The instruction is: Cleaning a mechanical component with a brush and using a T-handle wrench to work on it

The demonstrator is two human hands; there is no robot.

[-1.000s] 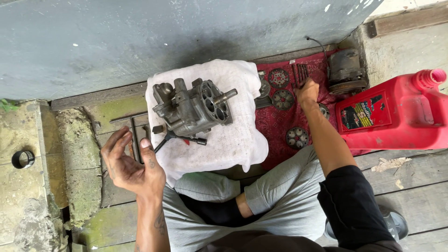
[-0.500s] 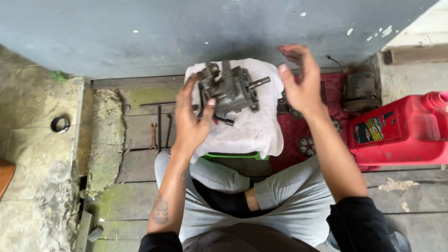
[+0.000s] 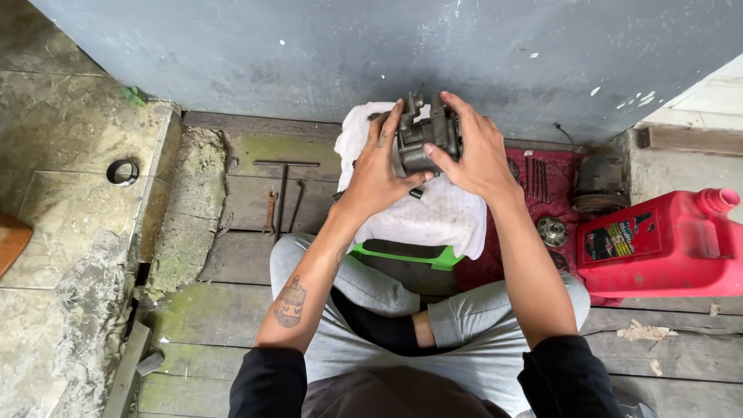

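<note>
I keep my left hand point(image 3: 377, 174) and right hand point(image 3: 474, 155) wrapped firmly around the grey metal engine part point(image 3: 422, 138), holding it level over the white cloth point(image 3: 433, 220) so nothing slips.

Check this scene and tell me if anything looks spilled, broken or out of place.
Nothing looks spilled or broken. Both hands, left hand and right hand, grip the grey metal engine part over the white cloth. The red jug lies on its side, capped, with no leak visible.

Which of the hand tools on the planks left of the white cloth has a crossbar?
The T-handle wrench, the longest one, with a bar across its far end. The small spanner to its left is short, without a crossbar.
</note>
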